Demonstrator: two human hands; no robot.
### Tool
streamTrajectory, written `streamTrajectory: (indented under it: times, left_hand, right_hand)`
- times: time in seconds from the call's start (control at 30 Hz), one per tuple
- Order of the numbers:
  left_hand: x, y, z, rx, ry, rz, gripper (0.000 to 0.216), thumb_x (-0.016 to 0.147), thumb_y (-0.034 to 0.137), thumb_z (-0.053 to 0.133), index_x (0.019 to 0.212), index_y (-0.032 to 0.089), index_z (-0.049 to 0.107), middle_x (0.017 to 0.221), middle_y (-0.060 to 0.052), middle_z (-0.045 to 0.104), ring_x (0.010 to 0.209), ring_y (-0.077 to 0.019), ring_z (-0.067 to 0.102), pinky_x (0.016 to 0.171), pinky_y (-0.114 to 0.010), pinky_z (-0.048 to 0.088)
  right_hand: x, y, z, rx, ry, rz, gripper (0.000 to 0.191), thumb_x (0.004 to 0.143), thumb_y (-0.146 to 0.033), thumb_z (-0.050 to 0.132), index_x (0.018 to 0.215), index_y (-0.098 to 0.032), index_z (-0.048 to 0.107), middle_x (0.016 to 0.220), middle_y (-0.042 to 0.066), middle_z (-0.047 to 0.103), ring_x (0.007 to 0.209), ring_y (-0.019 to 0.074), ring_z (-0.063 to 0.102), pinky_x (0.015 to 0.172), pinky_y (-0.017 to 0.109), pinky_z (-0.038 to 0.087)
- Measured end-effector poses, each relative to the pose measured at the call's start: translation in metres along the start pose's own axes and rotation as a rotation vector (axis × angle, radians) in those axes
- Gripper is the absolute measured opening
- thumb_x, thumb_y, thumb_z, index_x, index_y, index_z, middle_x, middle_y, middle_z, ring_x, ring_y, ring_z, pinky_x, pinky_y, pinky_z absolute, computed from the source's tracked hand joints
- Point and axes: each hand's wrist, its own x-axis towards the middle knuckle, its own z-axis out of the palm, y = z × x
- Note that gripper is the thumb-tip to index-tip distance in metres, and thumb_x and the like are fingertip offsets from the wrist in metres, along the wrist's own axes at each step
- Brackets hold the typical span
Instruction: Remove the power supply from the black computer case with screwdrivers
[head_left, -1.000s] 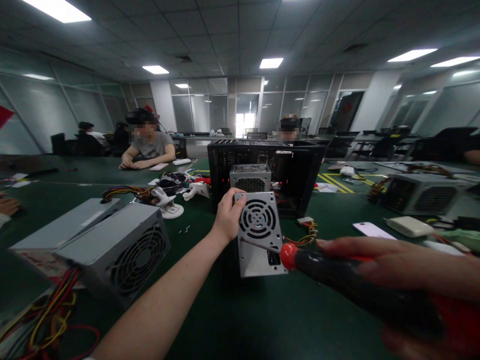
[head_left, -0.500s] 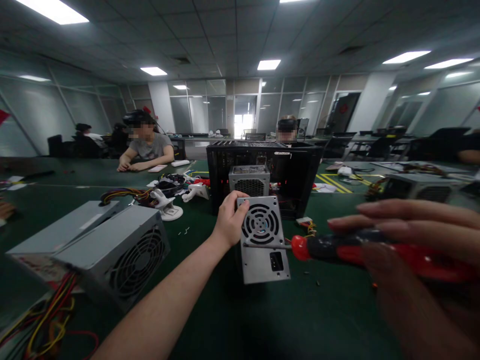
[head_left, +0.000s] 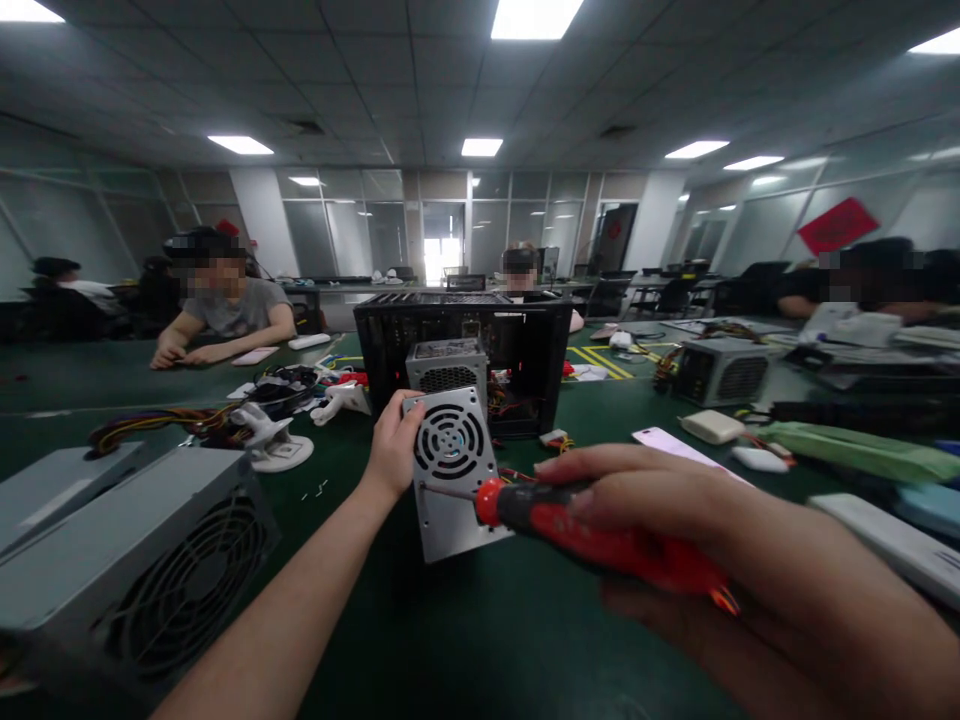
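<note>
Power supply unit [head_left: 454, 525] with a round slotted fan grille stands in the middle of the view, just in front of a black computer case [head_left: 381, 355], its panel leaning slightly to one side. The left hand [head_left: 394, 445] grips its upper left edge, thumb pressed on the front panel and the other fingers bent around the side. Whether the lower edge meets the green tabletop [head_left: 427, 640] I cannot tell.

The right hand [head_left: 675, 500] is curled around the handle of a red-and-black screwdriver [head_left: 547, 515], forefinger stretched along the top. The shaft crosses the panel below the grille, its tip near the left edge; contact there is unclear.

At far left, a larger grey power supply with a wire fan guard [head_left: 127, 520] keeps its right edge well apart from the held unit. Bare tabletop runs through that gap, with small white pieces [head_left: 315, 490] near its far end, and more spreads toward the viewer between the forearms. Room is tighter on the right: a pale phone [head_left: 679, 443] lies just beyond the right hand, and a long white box [head_left: 885, 540] sits beside it.
</note>
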Motion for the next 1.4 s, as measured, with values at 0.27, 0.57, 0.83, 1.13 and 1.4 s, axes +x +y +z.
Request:
streamTrajectory:
  times: [0.27, 0.57, 0.83, 1.13, 1.4]
  left_hand:
    - [0.000, 0.003, -0.003, -0.025, 0.016, -0.039, 0.039, 0.075, 0.060, 0.060, 0.086, 0.022, 0.057, 0.076, 0.001, 0.064, 0.075, -0.0194, 0.060, 0.071, -0.030, 0.048]
    - [0.000, 0.004, -0.003, 0.046, 0.004, -0.019, 0.039, 0.076, 0.059, 0.060, 0.088, 0.022, 0.060, 0.076, 0.001, 0.065, 0.076, -0.0210, 0.060, 0.071, -0.033, 0.048]
    - [0.001, -0.002, -0.004, -0.017, 0.003, -0.049, 0.040, 0.076, 0.060, 0.062, 0.089, 0.022, 0.059, 0.077, 0.001, 0.065, 0.075, -0.0203, 0.061, 0.071, -0.032, 0.049]
    - [-0.002, 0.005, -0.003, 0.010, 0.023, -0.030, 0.041, 0.076, 0.060, 0.062, 0.087, 0.022, 0.060, 0.077, 0.001, 0.066, 0.075, -0.0196, 0.062, 0.071, -0.031, 0.049]
    - [-0.008, 0.010, 0.002, 0.060, -0.009, 0.007, 0.037, 0.077, 0.057, 0.059, 0.089, 0.022, 0.060, 0.078, -0.001, 0.066, 0.076, -0.0210, 0.061, 0.069, -0.032, 0.049]
  right_hand:
    - [0.011, 0.012, 0.020, -0.263, 0.299, 0.048, 0.020, 0.089, -0.030, 0.074, 0.094, -0.022, 0.056, 0.068, -0.007, 0.061, 0.053, 0.0071, 0.058, 0.046, 0.015, 0.045]
    - [0.014, 0.019, 0.038, 0.111, 0.359, -0.240, 0.014, 0.094, -0.017, 0.066, 0.103, -0.023, 0.056, 0.101, 0.001, 0.064, 0.092, 0.0096, 0.067, 0.083, 0.019, 0.058]
    - [0.010, 0.010, -0.011, 0.074, -0.135, -0.081, 0.040, 0.087, -0.001, 0.055, 0.119, -0.025, 0.052, 0.128, 0.001, 0.066, 0.119, 0.0100, 0.064, 0.094, 0.012, 0.054]
    - [0.006, 0.011, 0.000, -0.039, 0.029, 0.046, 0.033, 0.087, -0.028, 0.078, 0.114, -0.025, 0.060, 0.103, -0.004, 0.072, 0.085, 0.0093, 0.069, 0.072, 0.016, 0.054]
    - [0.011, 0.007, 0.024, -0.224, 0.402, 0.111, 0.011, 0.090, -0.024, 0.066, 0.088, -0.020, 0.057, 0.068, -0.004, 0.059, 0.056, 0.0095, 0.057, 0.049, 0.022, 0.044]
